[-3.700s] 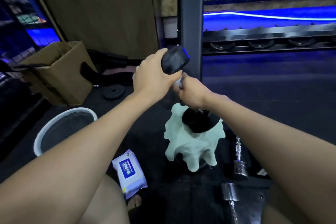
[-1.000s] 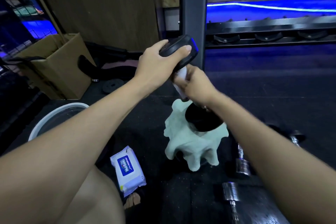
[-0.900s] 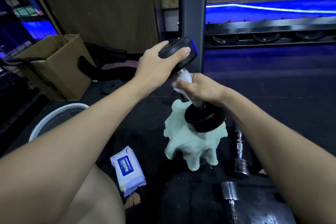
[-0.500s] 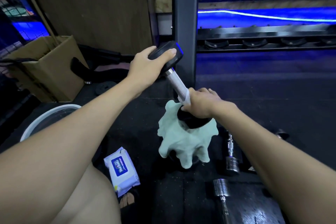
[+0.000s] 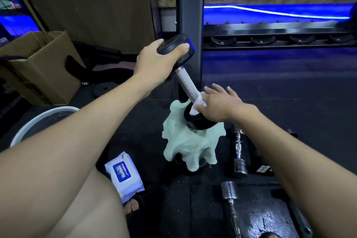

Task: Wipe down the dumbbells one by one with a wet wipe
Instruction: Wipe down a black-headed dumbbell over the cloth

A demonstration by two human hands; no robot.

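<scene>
While the left hand (image 5: 154, 62) curls over the upper black head of a tilted dumbbell (image 5: 185, 81), the right hand (image 5: 218, 104) presses a white wet wipe (image 5: 199, 102) against the lower end of the knurled metal handle, its fingers spread nearly straight with the thumb side bearing on the wipe. The lower head rests on a pale green cloth (image 5: 189, 143) draped over something dark on the floor. Judged by its build, the dumbbell is stiff and heavy, with grippy rubber heads and a rough bar that will snag a thin, soft wipe; the upper head is the sound place to steady it, leaving the bar free. Two chrome dumbbells (image 5: 239, 152) lie on the floor to the right. Containers: a closed pack of wipes (image 5: 123, 176) beside the knee; a white-rimmed bucket (image 5: 38, 120), contents not discernible; a cardboard box (image 5: 38, 63) holding a wooden stick.
</scene>
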